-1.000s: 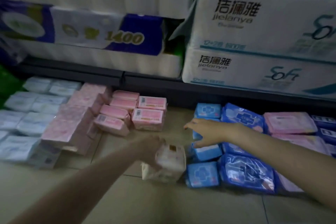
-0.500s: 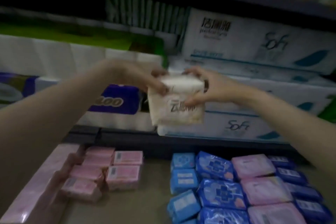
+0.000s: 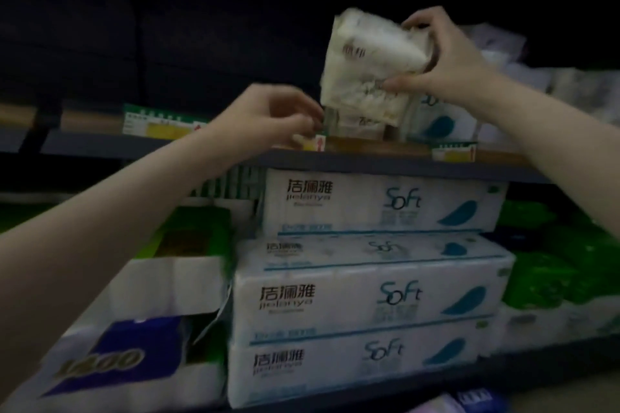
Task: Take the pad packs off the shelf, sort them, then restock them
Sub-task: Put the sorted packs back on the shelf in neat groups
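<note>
My right hand (image 3: 446, 67) grips a white pad pack (image 3: 365, 67) by its right side and holds it tilted just above the upper shelf board (image 3: 369, 157). The pack's lower end meets a second white pack (image 3: 355, 126) that stands on the board. My left hand (image 3: 268, 117) is at the lower-left corner of these packs, its curled fingertips pinching the edge there. A white and blue pack (image 3: 443, 121) stands on the board just to the right, partly behind my right wrist. The picture is dim and blurred.
Price tags (image 3: 157, 124) line the shelf edge. Below it lie stacked white tissue packs (image 3: 369, 295), a toilet roll pack with a blue label (image 3: 134, 362) at the left and green packs (image 3: 553, 261) at the right. Pad packs (image 3: 469, 401) show on the floor.
The white pack went from the floor up to the upper shelf. My right hand took hold of it, and my left hand slid down to its lower-left corner.
</note>
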The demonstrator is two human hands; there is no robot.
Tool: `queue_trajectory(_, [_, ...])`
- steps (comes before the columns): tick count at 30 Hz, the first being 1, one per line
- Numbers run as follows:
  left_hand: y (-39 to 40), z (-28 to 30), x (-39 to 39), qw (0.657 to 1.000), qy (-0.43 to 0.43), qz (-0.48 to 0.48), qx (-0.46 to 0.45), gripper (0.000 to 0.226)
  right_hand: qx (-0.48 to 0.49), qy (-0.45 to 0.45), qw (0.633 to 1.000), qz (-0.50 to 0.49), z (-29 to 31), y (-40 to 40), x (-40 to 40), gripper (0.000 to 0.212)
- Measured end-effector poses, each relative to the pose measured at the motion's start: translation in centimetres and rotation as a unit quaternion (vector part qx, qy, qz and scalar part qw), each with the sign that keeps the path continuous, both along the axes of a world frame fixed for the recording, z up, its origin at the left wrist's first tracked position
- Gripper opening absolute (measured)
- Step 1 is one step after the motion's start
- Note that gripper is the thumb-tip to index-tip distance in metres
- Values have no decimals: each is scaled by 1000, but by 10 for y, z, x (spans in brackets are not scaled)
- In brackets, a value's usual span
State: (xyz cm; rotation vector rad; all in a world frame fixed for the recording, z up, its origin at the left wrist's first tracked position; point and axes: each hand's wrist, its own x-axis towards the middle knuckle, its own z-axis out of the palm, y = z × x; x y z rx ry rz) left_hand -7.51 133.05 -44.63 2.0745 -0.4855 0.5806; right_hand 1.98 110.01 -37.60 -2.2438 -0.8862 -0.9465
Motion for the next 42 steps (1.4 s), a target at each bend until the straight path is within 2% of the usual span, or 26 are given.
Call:
queue_trajectory(1, [-4,10,6,997,-52,48,25,15,-31,-16,998,-47,2,0,16,73])
queue_trajectory(3, [-10,20,18,981,-95,129,110,20,-78,13,993,-91,1,3,46,72])
queue_trajectory(5, [-12,22,31,967,-89,177,160,27,-145,52,980,-126,-1,8,74,64])
queue_trajectory(8, [-18,23,41,948,-90,229,202,29,-229,32,952,-200,-3,17,99,50])
queue_trajectory(11, [-23,20,43,939,-98,256,208,28,-258,48,941,-214,-10,25,110,53])
queue_trajectory(13, [-29,11,41,924,-139,267,235,27,-187,80,962,-180,-15,22,114,57])
queue_trajectory(15, [-35,-9,33,912,-212,248,249,23,-65,66,987,-130,-22,14,102,57])
queue_trajectory(17, [-38,-39,21,900,-289,210,251,14,16,-30,996,-88,-42,8,69,49])
queue_trajectory(19, [-36,-88,12,887,-311,184,287,11,28,-128,991,-12,-82,1,26,36])
queue_trajectory(21, [-35,-153,7,890,-269,157,332,12,-22,-148,986,68,-141,-11,-6,31])
queue_trajectory(22, [-35,-190,3,898,-232,135,348,14,-65,-114,987,89,-179,-18,-15,29])
queue_trajectory(24, [-42,-264,-10,918,-129,81,366,18,-160,21,981,108,-259,-33,-26,31])
queue_trajectory(26, [-51,-339,-27,919,-11,33,394,25,-251,151,949,114,-339,-48,-33,37])
queue_trajectory(29, [-71,-413,-59,870,193,13,453,33,-378,261,879,123,-428,-66,-48,37])
queue_trajectory(32, [-84,-462,-87,819,371,-23,436,50,-460,305,820,152,-481,-62,-62,41])
queue_trajectory(33, [-89,-472,-96,806,401,-45,434,57,-470,318,809,155,-492,-56,-66,41])
queue_trajectory(38, [-102,-496,-123,731,414,-131,527,96,-505,329,780,168,-534,-18,-70,45])
queue_trajectory(40, [-109,-503,-129,710,390,-134,571,109,-533,328,763,162,-548,-3,-69,51])
queue_trajectory(42, [-118,-512,-133,692,373,-116,607,111,-548,324,757,146,-558,8,-68,54])
